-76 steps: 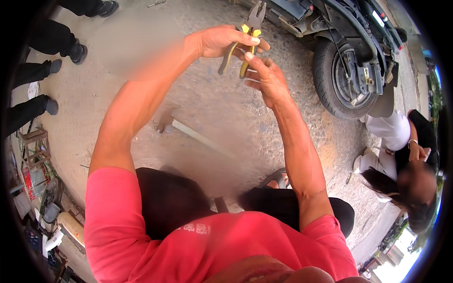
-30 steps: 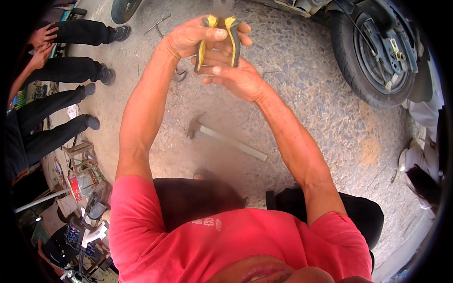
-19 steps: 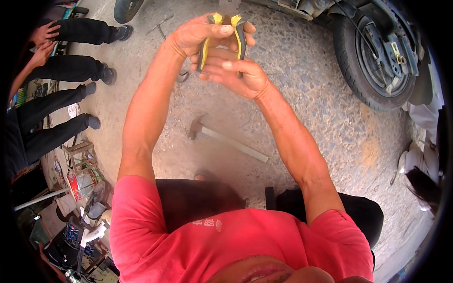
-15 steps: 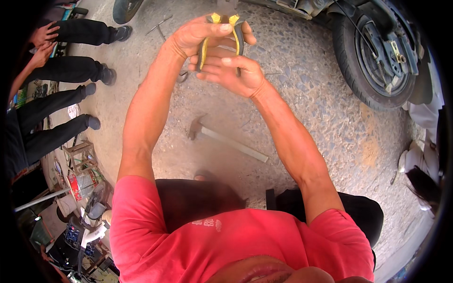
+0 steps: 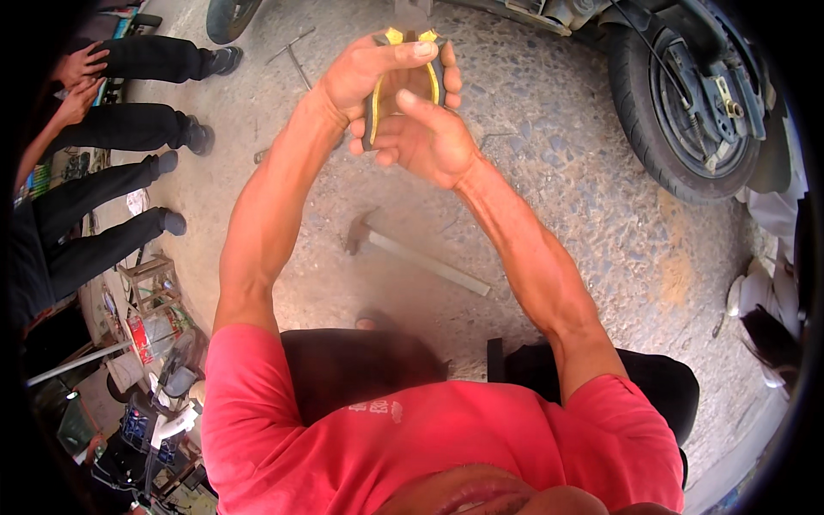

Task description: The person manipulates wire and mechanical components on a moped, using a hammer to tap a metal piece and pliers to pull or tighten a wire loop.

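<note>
A pair of pliers [image 5: 375,120] with black and yellow handles is held up at the top of the view, its handles spread apart and pointing toward me. My left hand [image 5: 365,73] grips it near the pivot, thumb laid across the handles and fingertips showing past the right handle. My right hand [image 5: 442,142] is around the handles' lower ends, its fingers behind them and its thumb raised between them. The jaws blur at the upper edge. Beneath my arms a hammer [image 5: 425,264] lies on the rough ground.
A motorbike wheel [image 5: 631,112] stands at the upper right. A T-shaped metal tool [image 5: 296,60] lies on the ground beyond my left arm. People in dark trousers [image 5: 146,129] are at the left, above a small wooden stool [image 5: 150,279] and a cluttered heap of parts.
The pliers and both hands have shifted slightly toward me. My right thumb has moved from the right handle to the gap between the handles.
</note>
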Demonstrator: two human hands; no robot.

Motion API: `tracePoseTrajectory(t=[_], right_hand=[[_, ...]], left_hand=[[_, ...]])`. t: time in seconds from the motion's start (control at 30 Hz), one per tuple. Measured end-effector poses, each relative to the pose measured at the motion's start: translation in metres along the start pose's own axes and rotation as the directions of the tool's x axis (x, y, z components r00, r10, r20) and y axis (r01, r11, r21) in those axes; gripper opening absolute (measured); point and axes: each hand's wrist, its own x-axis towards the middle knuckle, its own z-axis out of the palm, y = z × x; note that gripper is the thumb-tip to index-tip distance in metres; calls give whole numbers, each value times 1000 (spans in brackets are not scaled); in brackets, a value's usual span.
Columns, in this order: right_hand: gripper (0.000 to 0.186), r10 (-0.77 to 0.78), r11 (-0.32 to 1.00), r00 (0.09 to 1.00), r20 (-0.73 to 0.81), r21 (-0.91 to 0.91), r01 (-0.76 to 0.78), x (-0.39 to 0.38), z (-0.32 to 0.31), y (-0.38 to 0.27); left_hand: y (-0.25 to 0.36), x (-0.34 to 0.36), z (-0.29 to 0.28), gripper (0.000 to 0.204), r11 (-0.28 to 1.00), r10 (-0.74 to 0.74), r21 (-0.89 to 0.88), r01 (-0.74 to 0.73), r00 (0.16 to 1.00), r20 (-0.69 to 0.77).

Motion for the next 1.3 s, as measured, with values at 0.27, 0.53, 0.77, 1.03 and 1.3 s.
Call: tracePoseTrajectory(t=[0.27, 0.53, 0.77, 1.03, 1.3], right_hand=[[78, 13, 947, 983, 182, 313, -70, -15, -3, -9], [82, -16, 921, 984, 178, 387, -55, -17, 7, -7], [60, -17, 977, 997, 69, 213, 2, -19, 12, -9], [51, 13, 999, 996, -94, 46, -9, -26, 25, -22], [48, 93, 991, 992, -80, 107, -85, -35, 18, -32]], left_hand=[[-4, 0, 5, 44, 998, 38, 55, -34, 995, -87], [-7, 1, 2, 42, 995, 21, -101, -17, 999, 42], [0, -5, 19, 54, 1000, 27, 13, -27, 999, -22], [-10, 3, 24, 47, 998, 58, -30, -62, 990, -125], [-15, 7, 26, 47, 997, 65, -21, -68, 989, -135]])
